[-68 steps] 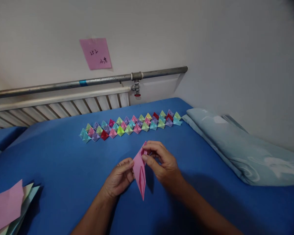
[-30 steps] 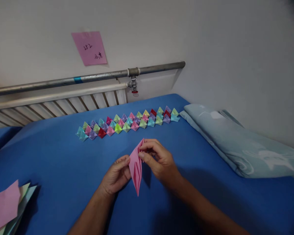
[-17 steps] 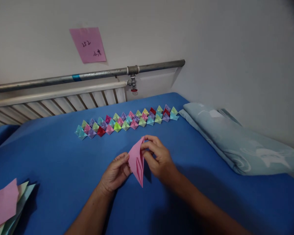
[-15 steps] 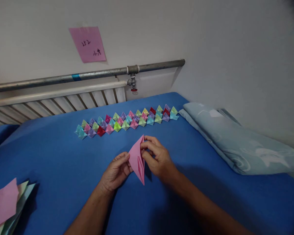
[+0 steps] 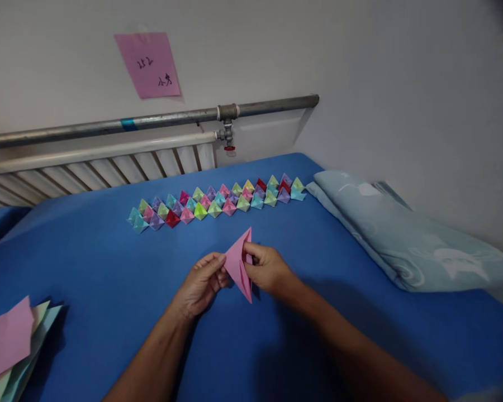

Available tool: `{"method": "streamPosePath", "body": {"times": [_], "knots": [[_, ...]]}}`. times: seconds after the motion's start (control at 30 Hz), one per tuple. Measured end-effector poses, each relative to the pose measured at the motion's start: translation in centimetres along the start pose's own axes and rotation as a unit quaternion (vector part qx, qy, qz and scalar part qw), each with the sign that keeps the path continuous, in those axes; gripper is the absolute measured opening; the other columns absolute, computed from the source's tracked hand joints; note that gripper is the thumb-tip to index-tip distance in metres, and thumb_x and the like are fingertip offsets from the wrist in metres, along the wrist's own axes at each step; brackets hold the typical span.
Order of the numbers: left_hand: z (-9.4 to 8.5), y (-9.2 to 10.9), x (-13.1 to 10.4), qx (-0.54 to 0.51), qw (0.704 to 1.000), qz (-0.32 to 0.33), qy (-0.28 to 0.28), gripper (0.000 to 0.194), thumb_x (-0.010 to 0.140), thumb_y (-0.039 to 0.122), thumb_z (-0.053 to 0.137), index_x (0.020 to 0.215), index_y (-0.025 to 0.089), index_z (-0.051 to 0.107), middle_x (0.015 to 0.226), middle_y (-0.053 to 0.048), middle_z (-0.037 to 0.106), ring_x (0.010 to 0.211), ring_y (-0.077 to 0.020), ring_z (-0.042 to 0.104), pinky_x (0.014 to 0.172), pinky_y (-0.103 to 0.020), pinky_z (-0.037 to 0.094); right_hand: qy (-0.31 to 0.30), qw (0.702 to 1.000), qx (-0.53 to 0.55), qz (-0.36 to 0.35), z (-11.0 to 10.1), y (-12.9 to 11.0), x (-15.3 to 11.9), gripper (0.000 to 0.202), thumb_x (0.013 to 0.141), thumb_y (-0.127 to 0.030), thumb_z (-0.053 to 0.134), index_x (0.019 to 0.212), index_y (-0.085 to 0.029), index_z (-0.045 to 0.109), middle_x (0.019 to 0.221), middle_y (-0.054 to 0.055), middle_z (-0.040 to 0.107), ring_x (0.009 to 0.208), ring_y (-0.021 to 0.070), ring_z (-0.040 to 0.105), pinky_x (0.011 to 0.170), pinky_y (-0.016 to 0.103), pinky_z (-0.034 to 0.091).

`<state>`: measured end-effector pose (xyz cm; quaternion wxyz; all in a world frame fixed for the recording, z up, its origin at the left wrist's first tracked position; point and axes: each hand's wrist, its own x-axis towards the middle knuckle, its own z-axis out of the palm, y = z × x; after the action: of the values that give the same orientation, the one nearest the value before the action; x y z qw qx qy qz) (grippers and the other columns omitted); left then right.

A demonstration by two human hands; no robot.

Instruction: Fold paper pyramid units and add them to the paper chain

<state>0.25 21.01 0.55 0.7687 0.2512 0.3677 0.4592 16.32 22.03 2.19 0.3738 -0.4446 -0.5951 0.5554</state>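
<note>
A folded sheet of pink origami paper [image 5: 237, 261], roughly triangular with its layers parting on the right, is held up over the blue bedsheet [image 5: 121, 312]. My left hand [image 5: 203, 279] pinches its left corner between thumb and fingers. On the other side, my right hand [image 5: 270, 268] grips the open edge, with fingertips tucked in between the layers and partly hidden. Beyond my hands lie rows of small folded paper pieces [image 5: 214, 209] in pink, green, blue, purple, yellow and red.
At the lower left lies a stack of coloured paper sheets [image 5: 8, 340]. A folded pale blue-green blanket [image 5: 385, 234] rests along the right wall. Behind the bed are a white radiator [image 5: 151, 164], a metal pipe [image 5: 176, 119] and a pink handwritten note [image 5: 148, 67].
The folded pink paper has shifted slightly right and opened a little at its right edge. My right fingers have moved deeper between its layers. The view has tilted slightly downward.
</note>
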Motion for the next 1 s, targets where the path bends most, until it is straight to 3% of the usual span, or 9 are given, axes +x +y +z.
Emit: {"method": "streamPosePath", "body": {"times": [0.17,0.5,0.67,0.83,1.0], "knots": [[0.06,-0.02,0.08,0.03,0.999,0.011,0.024,0.033,0.063,0.036,0.084,0.064,0.012,0.061,0.054,0.003,0.054,0.046,-0.0052,0.045,0.049,-0.02,0.038,-0.034,0.998,0.017,0.04,-0.06,-0.62,-0.13,0.025,0.074,-0.033,0.066,0.091,-0.016,0.072,0.073,0.001,0.067,0.064,0.0123,0.058,0.062,0.023,0.048],[-0.15,0.49,-0.04,0.045,0.999,0.003,0.018,0.032,0.066,0.036,0.082,0.063,0.011,0.062,0.055,0.003,0.053,0.047,-0.0051,0.044,0.048,-0.021,0.037,-0.083,0.992,-0.092,0.023,-0.79,-0.38,-0.09,0.023,0.083,-0.019,0.05,0.091,-0.015,0.072,0.069,0.001,0.067,0.052,0.009,0.053,0.051,0.02,0.042],[-0.35,0.53,-0.06,0.051,0.999,-0.009,0.012,0.033,0.068,0.037,0.08,0.061,0.012,0.06,0.054,0.002,0.054,0.047,-0.0062,0.045,0.049,-0.022,0.038,-0.104,0.978,-0.172,-0.062,-0.97,-0.39,-0.18,0.024,0.085,-0.015,0.049,0.092,-0.018,0.072,0.081,0.001,0.071,0.069,0.0118,0.062,0.064,0.022,0.046],[-0.05,0.66,-0.13,0.066,0.998,-0.006,0.024,0.039,0.067,0.042,0.08,0.055,0.013,0.057,0.047,0.002,0.052,0.043,-0.0071,0.044,0.046,-0.022,0.039,-0.117,0.947,-0.27,-0.129,-0.97,-0.79,-0.28,0.025,0.089,-0.012,0.045,0.09,-0.017,0.07,0.084,0.002,0.07,0.075,0.012,0.062,0.07,0.023,0.045],[0.13,0.74,-0.13,0.08,0.996,-0.01,0.035,0.04,0.063,0.045,0.081,0.057,0.013,0.058,0.045,0.003,0.053,0.039,-0.0074,0.045,0.043,-0.021,0.039,-0.123,0.925,-0.331,-0.141,-0.73,-0.96,-0.44,0.021,0.09,-0.015,0.049,0.093,-0.018,0.07,0.088,0.004,0.068,0.079,0.0134,0.06,0.074,0.024,0.044]]}}
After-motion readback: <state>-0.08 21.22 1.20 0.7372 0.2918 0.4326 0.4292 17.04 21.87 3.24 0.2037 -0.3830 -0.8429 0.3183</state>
